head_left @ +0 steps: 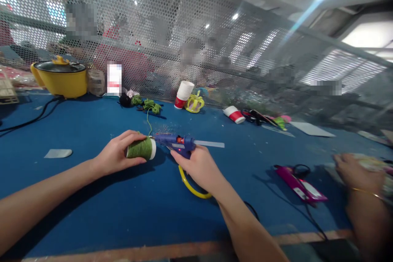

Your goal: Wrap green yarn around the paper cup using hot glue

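Note:
My left hand (118, 152) is closed round a paper cup wrapped in green yarn (139, 148), which lies on its side with its white rim facing right. In my right hand (202, 168) is a blue glue gun (175, 141), gripped by its handle, with a clear glue stick (210, 144) poking out of its rear. The gun's nozzle meets the upper edge of the cup. A strand of green yarn (149, 123) runs from the cup back to a loose green bundle (152, 106). Under my right hand curves a yellow ring or tube (192, 188).
A yellow pot (63, 80) stands at the back left, and stacked paper cups (183, 95) beside a yellow crown-shaped item (194, 102) at the back. Another cup (234, 114) lies tipped over. On the right are a purple device (299, 184) and another person's hand (359, 172).

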A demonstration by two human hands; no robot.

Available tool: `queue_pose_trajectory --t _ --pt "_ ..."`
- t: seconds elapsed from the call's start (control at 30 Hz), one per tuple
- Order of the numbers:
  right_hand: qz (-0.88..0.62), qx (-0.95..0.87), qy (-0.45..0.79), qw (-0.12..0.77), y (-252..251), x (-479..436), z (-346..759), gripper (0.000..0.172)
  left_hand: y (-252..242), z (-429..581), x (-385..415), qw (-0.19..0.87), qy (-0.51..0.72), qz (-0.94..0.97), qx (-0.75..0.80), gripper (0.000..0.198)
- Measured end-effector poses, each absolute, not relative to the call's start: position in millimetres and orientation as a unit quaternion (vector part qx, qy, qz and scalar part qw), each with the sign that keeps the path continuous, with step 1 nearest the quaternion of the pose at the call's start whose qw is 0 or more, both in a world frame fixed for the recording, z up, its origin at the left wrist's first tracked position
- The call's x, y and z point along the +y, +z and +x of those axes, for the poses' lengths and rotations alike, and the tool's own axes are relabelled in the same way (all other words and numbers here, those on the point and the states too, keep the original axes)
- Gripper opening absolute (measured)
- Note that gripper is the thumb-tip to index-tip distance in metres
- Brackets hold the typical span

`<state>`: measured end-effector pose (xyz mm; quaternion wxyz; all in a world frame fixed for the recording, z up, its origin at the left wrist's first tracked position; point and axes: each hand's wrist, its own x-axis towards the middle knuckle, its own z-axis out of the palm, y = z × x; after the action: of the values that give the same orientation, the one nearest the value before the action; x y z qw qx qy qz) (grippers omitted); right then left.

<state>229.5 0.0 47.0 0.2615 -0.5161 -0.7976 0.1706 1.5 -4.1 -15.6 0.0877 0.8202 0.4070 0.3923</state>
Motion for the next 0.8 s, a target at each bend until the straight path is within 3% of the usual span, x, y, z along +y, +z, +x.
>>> queue_pose_trajectory --t 0.33,0.8 --pt "-0.500 -0.801 0.187 0.270 48.0 -1.2 229.8 0.024 -12.2 3.1 -2.2 0.123 0.411 0.776 0.462 0.043" --pt "-0.526 -0.800 0.170 0.233 50.2 -4.8 229.8 0.020 -10.9 4.6 0.2 0.254 0.431 0.673 0.545 0.049"
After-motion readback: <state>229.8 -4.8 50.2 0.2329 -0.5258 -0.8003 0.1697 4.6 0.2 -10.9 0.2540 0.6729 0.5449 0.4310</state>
